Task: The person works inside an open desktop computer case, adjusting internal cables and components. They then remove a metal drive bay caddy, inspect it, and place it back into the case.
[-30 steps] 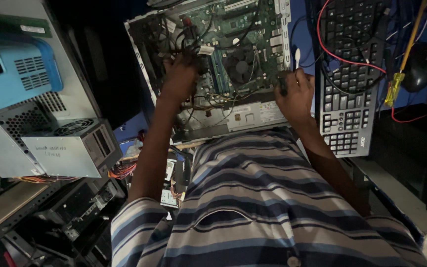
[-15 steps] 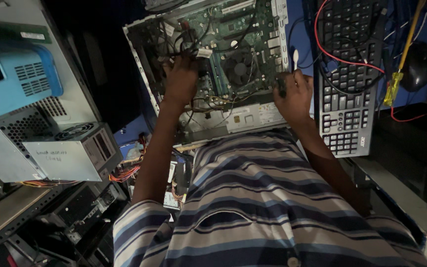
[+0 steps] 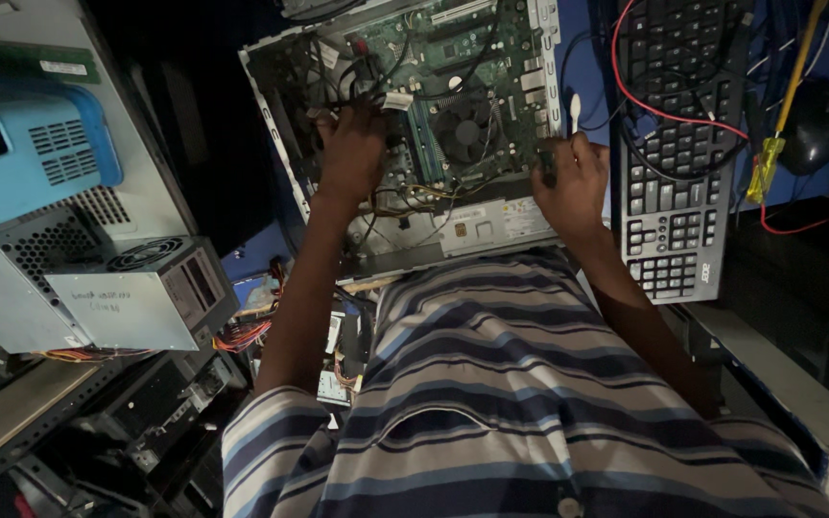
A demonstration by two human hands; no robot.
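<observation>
Two hands are down in an open computer case (image 3: 280,125) that lies on its side on the blue counter (image 3: 587,86), its green board (image 3: 491,58) facing up. The left hand (image 3: 352,153) is in among the dark cables (image 3: 367,72) near the case's left wall, fingers curled around or against them; I cannot tell from here whether it really has one gripped. A white connector (image 3: 397,100) sits just beside its knuckles. The right hand (image 3: 573,177) rests at the right edge of the board, closed around a small dark tool (image 3: 548,165) whose end shows above the thumb. Between the two hands sits the round black fan (image 3: 465,127), with thin yellow wires (image 3: 414,192) running below it.

Right of the case, a black keyboard (image 3: 678,192) lies lengthwise, touching the right forearm, and a red wire (image 3: 645,96) loops across its keys. Further right lies a yellow-handled tool (image 3: 768,163), near a dark mouse (image 3: 813,125). On the left stands a silver power supply (image 3: 136,293) with its fan grille up, a bundle of red and yellow leads (image 3: 247,336) trailing beside it, and above that a pale blue vented housing (image 3: 35,163). The person wears a striped shirt (image 3: 510,403).
</observation>
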